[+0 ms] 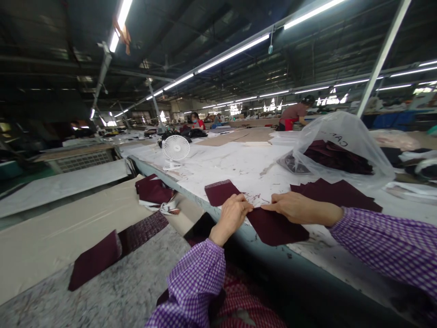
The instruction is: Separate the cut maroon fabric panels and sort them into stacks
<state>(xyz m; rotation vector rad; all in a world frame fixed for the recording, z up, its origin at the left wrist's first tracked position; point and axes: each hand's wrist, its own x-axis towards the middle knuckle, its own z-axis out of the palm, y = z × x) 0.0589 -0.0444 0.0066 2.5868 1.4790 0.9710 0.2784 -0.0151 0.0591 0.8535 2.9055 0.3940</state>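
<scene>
A dark maroon fabric piece (278,230) with cut corners lies at the near edge of the white-topped table, its front part along the edge. My left hand (234,213) pinches the piece's upper left edge. From the right, my right hand (297,208) grips the same edge, index finger stretched along it and the other fingers curled; its thumb is hidden. The two hands' fingertips are close together. Just beyond my left hand lies another maroon piece (220,192) with a speckled, lighter strip. Beside my right wrist, a fanned stack of maroon pieces (336,196) rests on the table.
A clear plastic bag (372,152) holding maroon pieces stands at right. A small white fan (175,148) is on the table's far left edge. On the lower left surface lie overlapping maroon pieces (97,259) and a tied bundle (155,189). Another person (293,116) works farther back.
</scene>
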